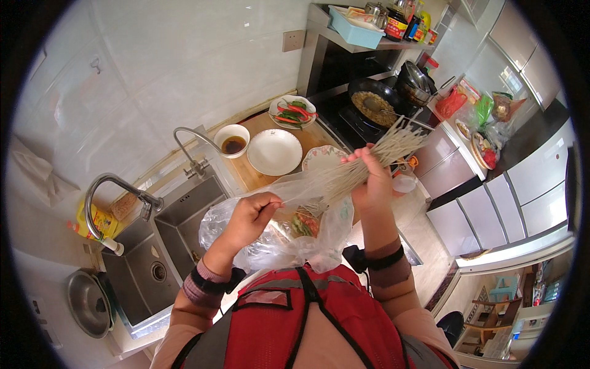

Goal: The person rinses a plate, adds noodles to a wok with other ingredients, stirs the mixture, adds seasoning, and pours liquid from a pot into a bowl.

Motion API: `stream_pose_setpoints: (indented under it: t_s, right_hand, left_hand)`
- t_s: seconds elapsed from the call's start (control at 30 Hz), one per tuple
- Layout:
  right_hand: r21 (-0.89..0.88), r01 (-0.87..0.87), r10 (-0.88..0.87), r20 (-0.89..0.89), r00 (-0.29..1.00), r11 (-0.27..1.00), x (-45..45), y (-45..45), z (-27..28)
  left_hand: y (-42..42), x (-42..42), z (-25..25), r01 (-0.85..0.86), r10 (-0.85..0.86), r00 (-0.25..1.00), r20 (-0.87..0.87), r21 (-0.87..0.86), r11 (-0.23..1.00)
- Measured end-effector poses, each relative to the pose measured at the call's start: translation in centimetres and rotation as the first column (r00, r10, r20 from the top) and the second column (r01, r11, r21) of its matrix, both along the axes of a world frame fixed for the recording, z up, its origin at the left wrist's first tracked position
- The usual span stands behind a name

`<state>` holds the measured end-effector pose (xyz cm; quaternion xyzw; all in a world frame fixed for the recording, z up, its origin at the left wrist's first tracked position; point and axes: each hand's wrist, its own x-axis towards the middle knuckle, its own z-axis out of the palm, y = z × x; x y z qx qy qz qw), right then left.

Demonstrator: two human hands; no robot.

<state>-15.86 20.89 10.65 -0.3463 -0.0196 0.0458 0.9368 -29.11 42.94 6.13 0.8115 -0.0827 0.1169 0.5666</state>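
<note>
In my right hand (371,177) is a bundle of dry, pale vermicelli noodles (398,143), its loose ends fanned out to the upper right. The lower part of the bundle lies inside a thin clear plastic bag (299,184). My left hand (251,217) pinches the edge of that bag between thumb and fingers. Beneath both hands is a larger crinkled plastic bag (221,230), spread open. Inside it, green and reddish food (304,226) shows, too covered to name. Just beyond the bundle sits a floral-rimmed plate (320,157), partly hidden by the noodles.
A wooden board (235,173) bears a white plate (275,152), a bowl of dark sauce (233,142) and a plate of red and green chillies (293,112). A wok (375,101) with food and a ladle stands on the stove. Left is a double steel sink (143,272) with a faucet (115,180).
</note>
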Motion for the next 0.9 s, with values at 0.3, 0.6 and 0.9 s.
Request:
stream_pose_setpoints:
  t_s: [0.3,0.6,0.9]
  right_hand:
    - [0.104,0.127,-0.105,-0.197,0.975,0.986,2.4,-5.2,-0.7]
    - [0.1,-0.013,0.019,-0.057,0.998,0.995,2.0,-5.9,-2.6]
    - [0.079,0.015,0.009,-0.287,0.958,0.997,4.3,-9.2,-7.3]
  left_hand:
    - [3.3,-2.8,-7.8,0.181,0.01,0.918,-0.397,0.443,0.878]
    - [0.8,0.0,-8.6,0.0,0.042,0.997,-0.058,0.589,0.808]
    - [-2.0,-1.9,-12.8,0.389,-0.271,0.907,-0.323,0.394,0.833]
